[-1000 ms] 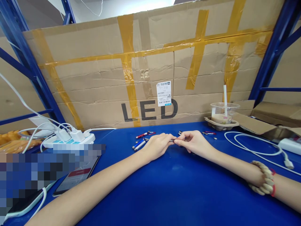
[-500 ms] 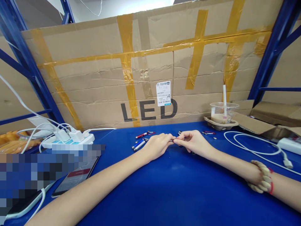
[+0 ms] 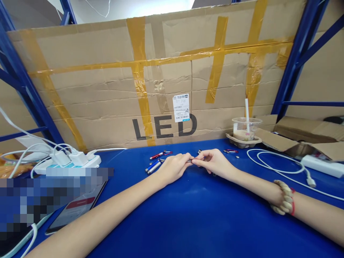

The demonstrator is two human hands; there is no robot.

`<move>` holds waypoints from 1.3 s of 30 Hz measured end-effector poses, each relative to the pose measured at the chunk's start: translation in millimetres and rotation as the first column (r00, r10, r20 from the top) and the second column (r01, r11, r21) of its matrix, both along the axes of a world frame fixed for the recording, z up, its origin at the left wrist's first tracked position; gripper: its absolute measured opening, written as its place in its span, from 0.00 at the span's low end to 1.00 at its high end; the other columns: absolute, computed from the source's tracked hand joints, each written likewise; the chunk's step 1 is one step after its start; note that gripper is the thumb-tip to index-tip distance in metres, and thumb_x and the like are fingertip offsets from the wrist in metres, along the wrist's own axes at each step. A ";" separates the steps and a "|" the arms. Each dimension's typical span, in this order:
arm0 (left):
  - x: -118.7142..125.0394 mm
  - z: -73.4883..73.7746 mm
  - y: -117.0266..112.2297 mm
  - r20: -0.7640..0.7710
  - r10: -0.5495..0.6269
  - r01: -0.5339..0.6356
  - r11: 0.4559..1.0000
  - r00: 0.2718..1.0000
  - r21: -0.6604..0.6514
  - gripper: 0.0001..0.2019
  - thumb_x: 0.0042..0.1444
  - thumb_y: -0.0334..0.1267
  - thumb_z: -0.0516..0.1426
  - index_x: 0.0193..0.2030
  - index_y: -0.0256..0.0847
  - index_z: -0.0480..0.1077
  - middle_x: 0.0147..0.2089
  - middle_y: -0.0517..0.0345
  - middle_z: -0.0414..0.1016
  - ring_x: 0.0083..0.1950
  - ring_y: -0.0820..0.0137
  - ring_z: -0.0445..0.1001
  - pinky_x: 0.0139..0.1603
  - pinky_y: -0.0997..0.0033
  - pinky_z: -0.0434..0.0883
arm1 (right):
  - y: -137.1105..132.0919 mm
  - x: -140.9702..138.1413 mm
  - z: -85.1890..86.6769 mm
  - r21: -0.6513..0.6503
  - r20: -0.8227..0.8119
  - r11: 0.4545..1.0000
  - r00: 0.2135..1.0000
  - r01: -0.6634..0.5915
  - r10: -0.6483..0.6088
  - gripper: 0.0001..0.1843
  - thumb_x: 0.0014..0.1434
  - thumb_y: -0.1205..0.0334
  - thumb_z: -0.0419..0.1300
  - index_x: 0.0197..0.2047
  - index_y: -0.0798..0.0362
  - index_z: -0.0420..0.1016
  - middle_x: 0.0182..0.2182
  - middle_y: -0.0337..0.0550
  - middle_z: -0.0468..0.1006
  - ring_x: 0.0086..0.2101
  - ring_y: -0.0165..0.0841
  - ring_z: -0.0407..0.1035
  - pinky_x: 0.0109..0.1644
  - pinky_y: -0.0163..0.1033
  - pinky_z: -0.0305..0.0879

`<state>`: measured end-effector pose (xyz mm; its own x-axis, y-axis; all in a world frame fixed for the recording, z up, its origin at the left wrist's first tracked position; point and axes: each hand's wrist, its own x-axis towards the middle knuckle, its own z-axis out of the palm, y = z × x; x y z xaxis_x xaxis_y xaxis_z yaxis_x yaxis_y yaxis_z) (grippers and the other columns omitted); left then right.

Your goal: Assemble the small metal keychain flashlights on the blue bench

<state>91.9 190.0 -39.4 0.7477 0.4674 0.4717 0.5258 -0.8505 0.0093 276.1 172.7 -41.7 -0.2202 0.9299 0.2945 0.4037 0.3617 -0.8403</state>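
My left hand [image 3: 176, 167] is closed, its fingers pinched at the middle of the blue table. Facing it, my right hand [image 3: 213, 162] is closed too, thumb and fingertips meeting the left ones. A small dark metallic piece [image 3: 190, 161] shows between the fingertips of both hands; most of it is covered. Left of my left hand lie a red pen-like metal tube [image 3: 156, 156] with a clip, a blue tube [image 3: 152, 165] and a silver tube [image 3: 154, 168]. Beyond my right hand are a thin red piece [image 3: 230, 151] and a small round silver disc [image 3: 237, 157]. Dark bits peek out around my right hand.
A lidded drink cup [image 3: 243, 134] with a straw sits in a carton tray at back right. White cable [image 3: 268, 161] curls beside an opened cardboard box [image 3: 317, 138]. At left are a power strip [image 3: 88, 162] and a phone [image 3: 77, 208]. Taped cardboard [image 3: 107, 93] walls the back.
The whole view has shifted, so everything appears a little further left. Both hands keep the same pinch with their fingertips together.
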 end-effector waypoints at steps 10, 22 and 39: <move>0.7 0.3 -1.1 -0.024 0.021 -0.022 0.998 0.999 -0.057 0.09 0.63 0.37 0.43 0.44 0.40 0.61 0.43 0.54 0.72 0.43 0.68 0.72 0.40 0.70 0.68 | 0.2 1.3 -0.6 0.038 0.038 0.999 0.999 -0.012 0.011 0.21 0.43 0.46 0.63 0.25 0.59 0.72 0.16 0.37 0.68 0.13 0.20 0.57 0.14 0.26 0.51; 0.0 0.4 -0.7 -0.013 0.002 -0.003 0.999 1.000 -0.053 0.07 0.63 0.36 0.44 0.44 0.41 0.60 0.44 0.57 0.73 0.42 0.68 0.73 0.39 0.72 0.68 | 0.6 0.3 0.2 0.039 0.099 0.999 0.995 0.016 -0.020 0.20 0.45 0.46 0.61 0.25 0.58 0.71 0.15 0.36 0.67 0.12 0.21 0.58 0.15 0.27 0.51; -1.0 5.2 -5.6 -0.012 0.011 -0.013 0.992 1.000 -0.127 0.08 0.63 0.38 0.44 0.45 0.42 0.60 0.44 0.59 0.74 0.41 0.68 0.74 0.36 0.73 0.68 | 2.5 2.9 -0.6 -0.011 0.027 1.000 0.999 -0.027 0.027 0.21 0.45 0.47 0.61 0.23 0.59 0.69 0.15 0.36 0.66 0.12 0.20 0.56 0.14 0.26 0.49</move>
<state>90.9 184.4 -34.1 0.7465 0.5320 0.3996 0.5367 -0.8364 0.1110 279.0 175.2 -42.2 -0.2531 0.9266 0.2783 0.4163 0.3639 -0.8332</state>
